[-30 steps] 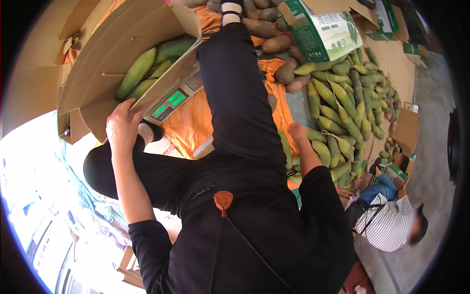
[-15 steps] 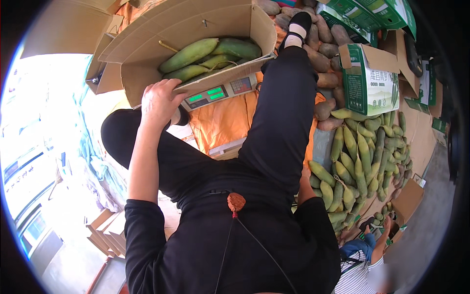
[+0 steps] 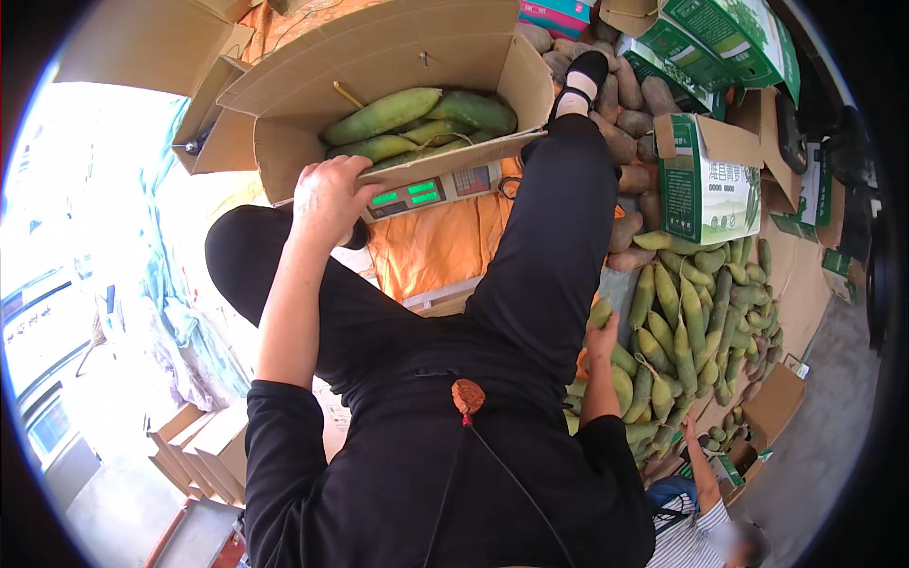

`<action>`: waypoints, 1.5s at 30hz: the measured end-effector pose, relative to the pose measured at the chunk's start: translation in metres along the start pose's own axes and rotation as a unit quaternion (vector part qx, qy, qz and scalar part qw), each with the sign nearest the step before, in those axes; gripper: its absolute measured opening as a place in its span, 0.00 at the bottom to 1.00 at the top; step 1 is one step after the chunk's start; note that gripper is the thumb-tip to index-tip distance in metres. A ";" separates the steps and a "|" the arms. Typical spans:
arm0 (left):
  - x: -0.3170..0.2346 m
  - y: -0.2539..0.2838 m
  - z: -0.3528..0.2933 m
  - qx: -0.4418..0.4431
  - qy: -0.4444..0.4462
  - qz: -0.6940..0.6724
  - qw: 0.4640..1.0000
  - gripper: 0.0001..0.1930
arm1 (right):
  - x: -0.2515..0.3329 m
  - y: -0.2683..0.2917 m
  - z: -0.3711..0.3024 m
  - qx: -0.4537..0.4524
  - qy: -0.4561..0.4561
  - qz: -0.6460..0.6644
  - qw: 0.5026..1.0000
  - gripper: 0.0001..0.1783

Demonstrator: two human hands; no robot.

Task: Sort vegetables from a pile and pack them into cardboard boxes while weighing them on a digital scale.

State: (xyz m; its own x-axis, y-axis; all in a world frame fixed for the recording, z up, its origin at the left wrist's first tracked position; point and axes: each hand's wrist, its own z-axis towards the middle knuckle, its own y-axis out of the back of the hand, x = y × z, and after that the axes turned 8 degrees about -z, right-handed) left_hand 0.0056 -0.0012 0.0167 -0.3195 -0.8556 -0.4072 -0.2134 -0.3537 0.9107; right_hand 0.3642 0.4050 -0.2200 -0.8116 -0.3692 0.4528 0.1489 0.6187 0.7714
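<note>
Now steadying carton (image 3: 398, 85) of mangoes (image 3: 383, 115) on scale (image 3: 431, 192), left hand (image 3: 327, 197) gripping its edge; right hand (image 3: 600, 333) picking a loose mango (image 3: 599, 311); next, probably adding it gently.

Open brown cardboard box (image 3: 398, 71) at top centre, flaps spread, resting on a scale with a green-lit display strip (image 3: 409, 196) along its front. Green-and-white printed carton (image 3: 705, 180) upright at right; more green cartons (image 3: 729, 38) stacked at upper right. Flat brown cardboard boxes (image 3: 199, 445) piled at lower left.
</note>
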 end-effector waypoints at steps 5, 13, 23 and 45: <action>0.006 0.001 -0.005 0.017 0.024 -0.020 0.999 0.16 | 0.118 0.071 0.035 -0.036 0.126 0.166 0.977 0.36; 0.011 -0.006 0.000 0.013 -0.027 0.011 0.999 0.12 | 0.353 0.184 0.005 -0.088 0.419 0.263 0.865 0.32; 0.014 -0.007 -0.003 0.010 -0.030 -0.009 0.999 0.12 | 0.513 0.104 -0.034 0.044 0.619 0.181 0.763 0.34; 0.004 0.012 -0.005 -0.033 -0.027 -0.079 0.996 0.15 | 0.451 0.073 0.081 0.023 0.361 0.235 0.902 0.15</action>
State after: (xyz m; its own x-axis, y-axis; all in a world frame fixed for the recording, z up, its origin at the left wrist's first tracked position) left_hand 0.0062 -0.0108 0.0264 -0.3362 -0.7666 -0.5471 -0.2043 -0.5077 0.8370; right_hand -0.0366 0.3399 0.0042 -0.0818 -0.4033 0.9114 0.3436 0.8470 0.4057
